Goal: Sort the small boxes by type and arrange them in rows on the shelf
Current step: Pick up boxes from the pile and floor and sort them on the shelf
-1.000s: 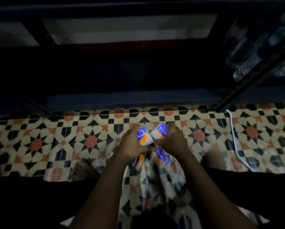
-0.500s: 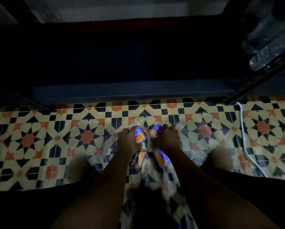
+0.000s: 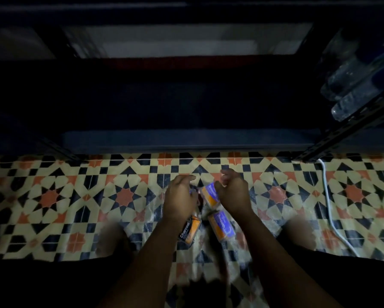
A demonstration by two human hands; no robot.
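Note:
Low over the patterned floor, my left hand [image 3: 179,196] curls its fingers over a small box [image 3: 191,191]; only a blue sliver of that box shows. My right hand [image 3: 233,194] is beside it, fingers curled, holding one end of a blue and orange box [image 3: 209,196]. Nearer me on the floor lie a black and orange box marked Charcoal [image 3: 190,229] and a second blue and orange box [image 3: 221,227]. The dark blue bottom shelf [image 3: 186,141] runs across just beyond the hands, and its inside is too dark to read.
Clear plastic bottles [image 3: 355,85] lie on a shelf at the upper right, behind a black slotted upright [image 3: 342,130]. A white cable [image 3: 327,201] trails over the tiles on the right. Crinkled clear plastic wrap [image 3: 157,212] lies under the boxes. My knees frame the boxes on both sides.
Both hands came down from in front of me to the floor with a box each. The camera tipped up and down; the two boxes on the floor stayed put.

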